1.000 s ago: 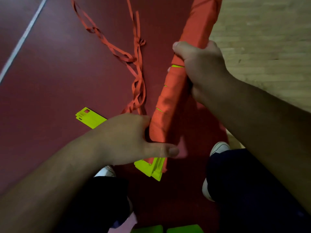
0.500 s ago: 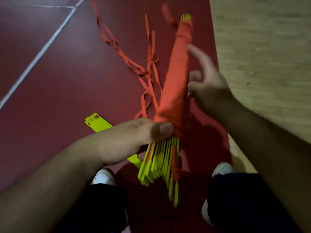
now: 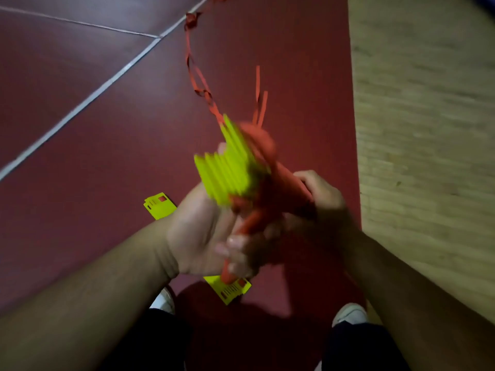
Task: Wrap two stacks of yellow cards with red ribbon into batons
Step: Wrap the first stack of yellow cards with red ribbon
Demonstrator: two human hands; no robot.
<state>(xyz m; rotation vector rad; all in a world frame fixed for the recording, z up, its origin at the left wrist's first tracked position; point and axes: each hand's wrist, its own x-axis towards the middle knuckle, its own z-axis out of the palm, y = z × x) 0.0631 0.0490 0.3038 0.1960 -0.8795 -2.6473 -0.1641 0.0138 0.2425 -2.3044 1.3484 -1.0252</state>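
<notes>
Both hands, our left hand [image 3: 201, 236] and right hand [image 3: 322, 207], clasp the ribbon-wrapped baton [image 3: 263, 212] before us (blurred), its yellow cards [image 3: 227, 174] fanning out above. Loose red ribbon [image 3: 197, 76] trails across the red mat [image 3: 107, 156]; spare cards [image 3: 159, 208] lie below.

A dark red, smooth floor surface [image 3: 80, 156] fills most of the view. A broad white painted line [image 3: 80, 106] runs across it from 9 o'clock up toward 12 o'clock, and a thinner white line [image 3: 80, 21] meets it near 11 o'clock. Along the 3 o'clock side lies a pale wood-grain floor strip [image 3: 428, 129] – blurred. At 6 o'clock, dark trouser legs [image 3: 150, 344] show, with a white shoe [image 3: 163, 302] toward 7 o'clock and another white shoe [image 3: 348, 314] toward 5 o'clock.
</notes>
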